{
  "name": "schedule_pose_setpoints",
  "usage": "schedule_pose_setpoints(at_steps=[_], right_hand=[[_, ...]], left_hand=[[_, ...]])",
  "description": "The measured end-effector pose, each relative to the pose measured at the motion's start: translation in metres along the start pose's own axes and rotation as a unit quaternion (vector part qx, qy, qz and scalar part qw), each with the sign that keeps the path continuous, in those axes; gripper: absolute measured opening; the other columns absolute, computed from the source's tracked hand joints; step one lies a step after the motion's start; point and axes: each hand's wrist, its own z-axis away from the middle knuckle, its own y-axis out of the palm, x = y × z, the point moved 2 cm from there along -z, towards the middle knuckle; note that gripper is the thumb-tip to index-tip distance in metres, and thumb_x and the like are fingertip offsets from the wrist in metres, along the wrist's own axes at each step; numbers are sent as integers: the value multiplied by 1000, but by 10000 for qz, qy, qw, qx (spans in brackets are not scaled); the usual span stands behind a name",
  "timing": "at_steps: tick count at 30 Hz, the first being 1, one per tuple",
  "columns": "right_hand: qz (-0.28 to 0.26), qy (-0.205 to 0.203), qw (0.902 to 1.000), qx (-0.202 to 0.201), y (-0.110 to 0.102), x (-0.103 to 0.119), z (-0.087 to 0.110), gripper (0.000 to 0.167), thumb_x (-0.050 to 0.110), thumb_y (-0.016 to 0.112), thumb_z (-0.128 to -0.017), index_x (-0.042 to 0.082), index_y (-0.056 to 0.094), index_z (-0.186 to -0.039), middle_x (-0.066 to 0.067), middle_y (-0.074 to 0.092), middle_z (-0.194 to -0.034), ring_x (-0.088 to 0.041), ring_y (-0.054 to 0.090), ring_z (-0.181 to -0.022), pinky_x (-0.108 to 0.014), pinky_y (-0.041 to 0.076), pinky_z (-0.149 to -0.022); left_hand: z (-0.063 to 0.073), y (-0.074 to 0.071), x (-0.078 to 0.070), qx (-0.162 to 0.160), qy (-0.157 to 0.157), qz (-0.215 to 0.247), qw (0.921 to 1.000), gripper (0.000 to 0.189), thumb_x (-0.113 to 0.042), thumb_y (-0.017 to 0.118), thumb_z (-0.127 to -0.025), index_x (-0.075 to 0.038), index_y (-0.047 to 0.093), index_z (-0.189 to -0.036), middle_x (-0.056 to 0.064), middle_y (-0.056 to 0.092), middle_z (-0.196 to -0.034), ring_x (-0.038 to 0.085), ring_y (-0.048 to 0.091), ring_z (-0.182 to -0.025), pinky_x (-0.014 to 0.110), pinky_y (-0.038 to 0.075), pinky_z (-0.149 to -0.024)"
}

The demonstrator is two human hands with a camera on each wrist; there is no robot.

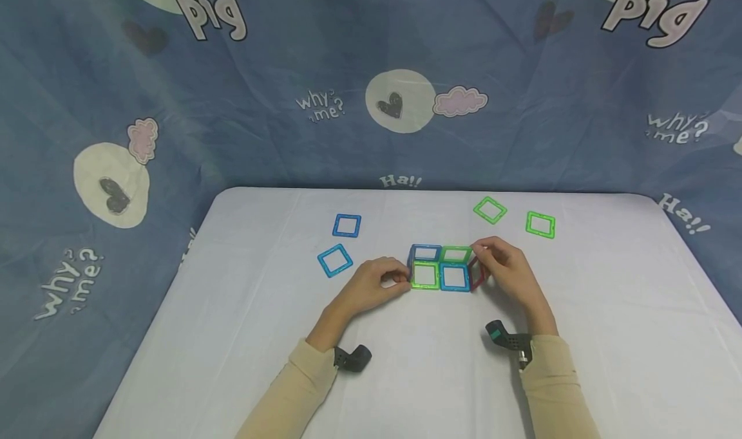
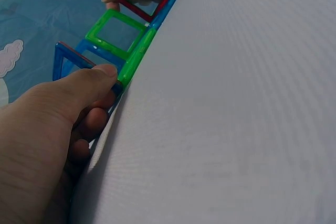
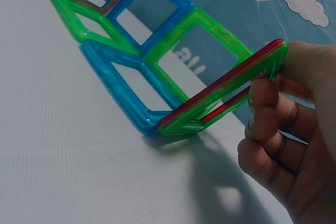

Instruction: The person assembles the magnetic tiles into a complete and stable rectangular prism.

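Observation:
Square magnetic tiles form a low joined row on the white table. In front, a green tile (image 1: 426, 288) and a blue tile (image 1: 455, 289) lie flat. Behind them a second blue tile (image 1: 427, 246) and a second green tile (image 3: 220, 32) stand up. My left hand (image 1: 371, 288) pinches a blue-framed side tile (image 2: 56, 62) with a reddish edge at the row's left end; its fingers partly hide it. At the right end my right hand (image 1: 510, 271) pinches a red tile (image 3: 226, 81), tilted outward, with green showing along its outer face.
Two loose blue tiles, one upper (image 1: 346, 235) and one lower (image 1: 324, 268), lie left of the row. Two loose green tiles, one nearer (image 1: 481, 216) and one farther right (image 1: 540, 234), lie behind my right hand. A patterned blue cloth (image 1: 261, 149) hangs behind the table.

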Motion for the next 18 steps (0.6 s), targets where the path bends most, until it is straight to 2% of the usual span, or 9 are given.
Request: schedule_pose_setpoints(at_steps=[9, 18], right_hand=[[-8, -68, 10000, -51, 3, 0, -1, 29, 34, 53, -96, 9, 62, -106, -10, 63, -79, -13, 56, -66, -22, 44, -64], [-138, 47, 9999, -35, 8, 3, -1, 28, 36, 53, -96, 11, 60, -106, -6, 60, -76, -14, 54, -65, -24, 43, -62]], left_hand=[[0, 0, 0, 18, -35, 14, 10000, 19, -28, 71, -85, -22, 68, -102, -12, 63, -89, 2, 55, -83, 21, 51, -84], [0, 0, 0, 5, -26, 21, 10000, 19, -27, 71, -84, -22, 68, -102, -13, 63, -89, 2, 55, -83, 21, 51, -84]])
